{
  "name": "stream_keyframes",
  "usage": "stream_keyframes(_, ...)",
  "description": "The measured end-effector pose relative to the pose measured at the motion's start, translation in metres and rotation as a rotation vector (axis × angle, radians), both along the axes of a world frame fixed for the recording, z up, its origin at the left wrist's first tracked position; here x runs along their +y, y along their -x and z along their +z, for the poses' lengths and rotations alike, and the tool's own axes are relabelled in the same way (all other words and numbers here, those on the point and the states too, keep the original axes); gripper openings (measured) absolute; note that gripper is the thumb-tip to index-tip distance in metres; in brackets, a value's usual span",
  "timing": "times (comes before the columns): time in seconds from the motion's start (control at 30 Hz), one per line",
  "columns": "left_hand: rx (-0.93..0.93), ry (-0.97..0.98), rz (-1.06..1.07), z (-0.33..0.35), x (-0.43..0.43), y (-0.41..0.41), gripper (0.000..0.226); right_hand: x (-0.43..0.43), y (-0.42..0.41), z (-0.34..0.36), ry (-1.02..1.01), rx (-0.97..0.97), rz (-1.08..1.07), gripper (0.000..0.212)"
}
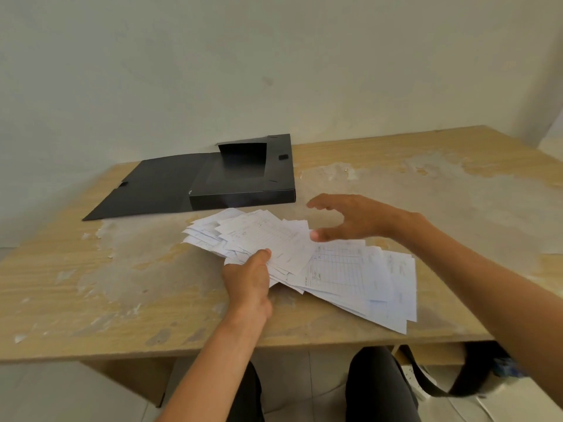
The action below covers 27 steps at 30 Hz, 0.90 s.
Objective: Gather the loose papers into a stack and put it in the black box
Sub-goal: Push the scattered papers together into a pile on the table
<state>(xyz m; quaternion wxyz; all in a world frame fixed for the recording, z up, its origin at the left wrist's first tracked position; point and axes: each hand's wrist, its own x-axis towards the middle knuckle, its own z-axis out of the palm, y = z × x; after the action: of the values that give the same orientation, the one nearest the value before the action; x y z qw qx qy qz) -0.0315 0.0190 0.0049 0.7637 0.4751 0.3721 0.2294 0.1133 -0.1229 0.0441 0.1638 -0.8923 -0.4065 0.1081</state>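
left hand [248, 280] pinching near edge of fanned papers [307, 263], right hand [344, 219] spread just above, black box [243, 194] lying open behind

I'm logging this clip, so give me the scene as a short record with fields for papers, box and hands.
papers: fanned loosely on the table, not squared
black box: open, lid flat, behind the papers, no papers inside
left hand: grips the papers' near edge
right hand: open above the papers, holding nothing
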Motion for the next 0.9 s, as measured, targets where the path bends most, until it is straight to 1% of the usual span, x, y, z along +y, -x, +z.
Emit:
stream_keyframes(0.13, -0.007, 0.021, -0.003, 0.000, 0.001, -0.001, 0.039, -0.051, 0.029, 0.010, 0.085, 0.103, -0.017, 0.107)
stream_keyframes(0.23, -0.033, 0.019, 0.016, 0.001, -0.003, -0.001, 0.043, -0.069, 0.061, -0.004, 0.173, 0.009, 0.014, 0.115)
stream_keyframes(0.3, -0.048, 0.017, 0.022, 0.001, -0.004, -0.001, 0.046, -0.067, 0.079, -0.017, 0.149, -0.039, 0.008, 0.111)
stream_keyframes(0.47, -0.033, 0.005, 0.025, 0.002, -0.006, 0.000, 0.049, -0.051, 0.089, -0.031, 0.004, -0.150, -0.045, 0.085)
stream_keyframes(0.57, -0.005, 0.011, 0.027, 0.004, -0.006, -0.001, 0.047, -0.039, 0.087, -0.035, -0.073, -0.201, -0.065, 0.071)
stream_keyframes(0.63, 0.014, 0.006, 0.024, 0.002, -0.004, -0.003, 0.045, -0.031, 0.086, -0.039, -0.087, -0.240, -0.053, 0.068)
stream_keyframes(0.73, 0.036, 0.008, 0.005, 0.004, -0.001, -0.008, 0.045, -0.026, 0.084, -0.044, -0.109, -0.236, -0.029, 0.071)
stream_keyframes(0.8, 0.041, 0.027, 0.001, 0.008, 0.002, -0.013, 0.044, -0.027, 0.081, -0.047, -0.143, -0.228, -0.041, 0.081)
stream_keyframes(0.87, 0.074, 0.041, 0.000, 0.011, 0.004, -0.017, 0.042, -0.026, 0.068, -0.050, -0.224, -0.221, -0.163, 0.091)
stream_keyframes(0.9, 0.087, 0.041, -0.001, 0.012, 0.005, -0.019, 0.041, -0.025, 0.060, -0.051, -0.255, -0.207, -0.248, 0.092)
